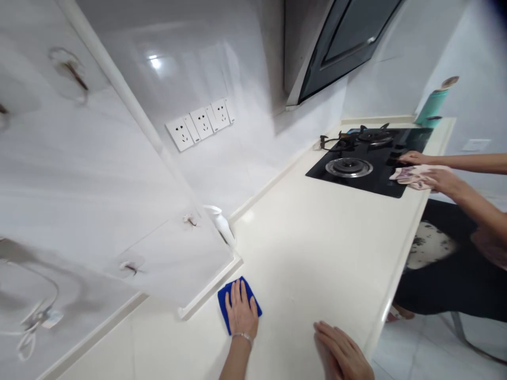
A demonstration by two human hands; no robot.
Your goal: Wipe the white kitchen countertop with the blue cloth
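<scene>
My left hand (242, 312) lies flat on a folded blue cloth (253, 305), pressing it against the cream countertop (304, 264) with fingers stretched out. A bracelet circles that wrist. Lower right, my right hand (344, 349) rests near the counter's front edge, its fingers extended and close together, with no object seen in it. Just beyond the cloth, the end of a white wall cabinet (182, 253) or panel reaches down close to the counter. A white curved object (222, 224) stands behind its corner.
A co-worker's hands (446, 182) are at the black gas hob (380, 182), one on a patterned cloth (415, 176). Teal containers (433, 105) stand at the far end. A dark range hood (344, 42) overhangs the counter. Wall sockets (202, 124) line the back wall.
</scene>
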